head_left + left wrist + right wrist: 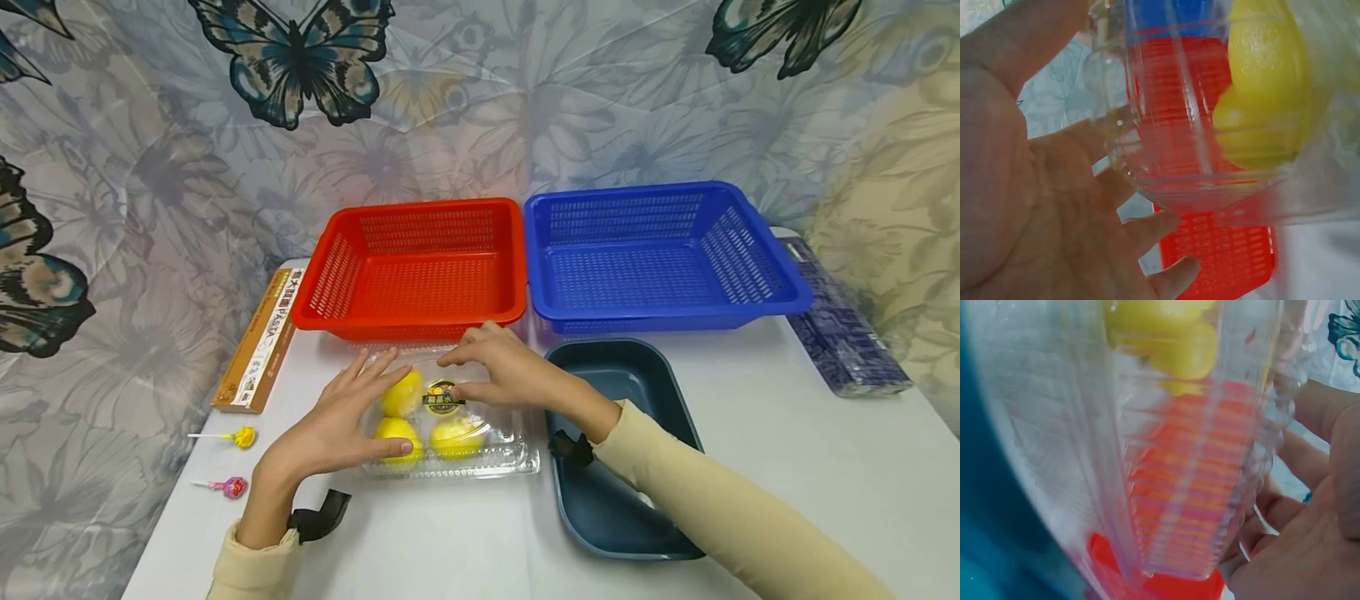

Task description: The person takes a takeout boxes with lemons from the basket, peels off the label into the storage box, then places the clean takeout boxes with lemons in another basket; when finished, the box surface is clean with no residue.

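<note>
A clear plastic clamshell box [517, 458] with a round label [442, 397] on its lid lies on the table in the head view. Inside show yellow lemons [459, 437], two on the left and one at the front right. My left hand [337, 421] spreads its straight fingers over the box's left side, thumb above the front lemon. Over the back right of the lid, my right hand [510, 367] has its fingers loosely bent. Both wrist views show the box's ridged wall [1179, 487] close beside the fingers; neither hand grips it.
Behind the box stand a red basket [408, 323] and a blue basket [667, 312]. A dark teal tray [600, 533] lies under my right forearm. Two lollipops [243, 437] and an orange-brown carton [258, 342] are at the left, a dark patterned packet [847, 333] at the right.
</note>
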